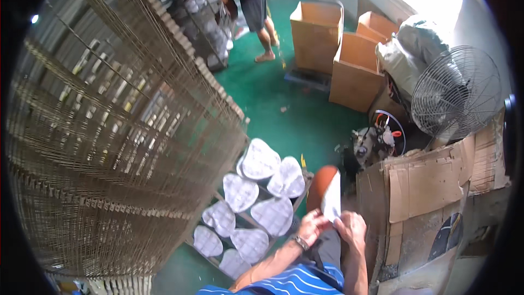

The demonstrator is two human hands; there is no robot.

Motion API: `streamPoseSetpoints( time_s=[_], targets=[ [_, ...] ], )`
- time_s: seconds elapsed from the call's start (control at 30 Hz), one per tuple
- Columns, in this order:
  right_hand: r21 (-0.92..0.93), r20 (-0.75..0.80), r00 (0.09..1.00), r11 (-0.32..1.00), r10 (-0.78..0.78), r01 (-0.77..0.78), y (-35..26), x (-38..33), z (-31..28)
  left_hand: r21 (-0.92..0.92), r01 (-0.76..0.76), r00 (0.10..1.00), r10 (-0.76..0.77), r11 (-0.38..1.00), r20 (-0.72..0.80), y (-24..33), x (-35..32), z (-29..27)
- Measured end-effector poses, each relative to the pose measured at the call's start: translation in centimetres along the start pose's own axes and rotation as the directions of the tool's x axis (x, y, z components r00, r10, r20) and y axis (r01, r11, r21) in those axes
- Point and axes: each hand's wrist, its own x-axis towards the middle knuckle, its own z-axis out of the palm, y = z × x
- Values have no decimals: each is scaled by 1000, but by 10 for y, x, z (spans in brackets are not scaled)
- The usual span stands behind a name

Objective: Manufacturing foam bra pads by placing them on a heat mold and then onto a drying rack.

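Both hands are at the lower end of a thin white sheet-like piece (332,201), which stands up in front of me. My left hand (311,226), with a watch on its wrist, pinches its lower left edge. Closed on the lower right corner is my right hand (352,227). Right behind the white piece is an orange-brown rounded surface (321,181); whether the two are joined I cannot tell. To the left of my hands, several white rounded, roughly triangular pads (273,216) lie on a low rack (217,195).
Tall stacked wire-mesh racks (131,147) fill the left side. Flattened cardboard (428,186) stands at my right, below a caged fan (457,90). Open cartons (316,35) and pale sacks (417,46) stand farther back. Another person (251,0) stands at a loaded rack (204,24).
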Motion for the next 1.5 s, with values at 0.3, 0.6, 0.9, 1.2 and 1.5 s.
streamPoseSetpoints(
  time_s=[0.3, 0.6, 0.9, 1.2, 1.5],
  targets=[
    [308, 169, 985, 951, -23, -31, -63, 121, 104, -41, -327, 897, 297, 944, -327, 80, 52, -95],
    [272, 51, 997, 962, -54, 38, -1, 189, 174, -191, -562, 763, 415, 804, -496, 84, 147, -201],
    [91, 259, 955, 988, -147, 128, 62, 230, 245, -122, -866, 426, 587, 486, -689, 118, 143, -378],
    [211, 334, 903, 955, -271, 209, 80, 272, 388, -22, -859, 153, 216, 511, -964, 25, 137, -779],
    [115, 306, 928, 976, -211, 184, 104, 293, 407, 271, -689, -190, 194, 672, -962, 4, 201, -860]
  ],
)
